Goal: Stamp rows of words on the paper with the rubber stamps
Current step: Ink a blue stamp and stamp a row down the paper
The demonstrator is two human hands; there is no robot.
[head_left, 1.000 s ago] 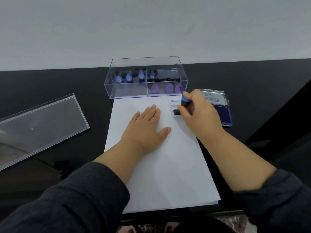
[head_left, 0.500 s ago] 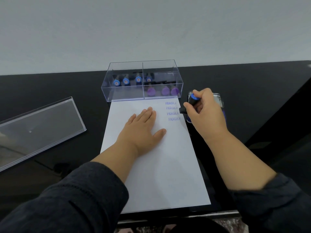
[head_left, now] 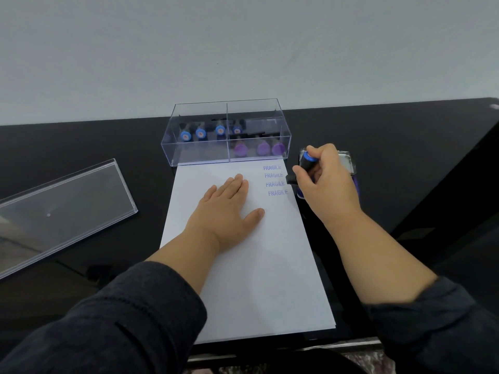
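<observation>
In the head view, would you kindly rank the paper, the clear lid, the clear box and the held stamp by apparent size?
1. Paper, largest.
2. Clear lid.
3. Clear box; it lies farther off, so its rank against the lid is unsure.
4. Stamp, smallest.

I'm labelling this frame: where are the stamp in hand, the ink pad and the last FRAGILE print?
stamp (head_left: 307, 161), head view, blue-capped handle.
ink pad (head_left: 348, 160), head view, metal lid.
last FRAGILE print (head_left: 277, 193), head view, word's middle.

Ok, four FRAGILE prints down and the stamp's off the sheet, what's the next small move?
Probably dab the stamp on the ink pad that lies under the right hand, then print below the fourth FRAGILE. The left hand lies flat on the paper, steadying it.
</observation>
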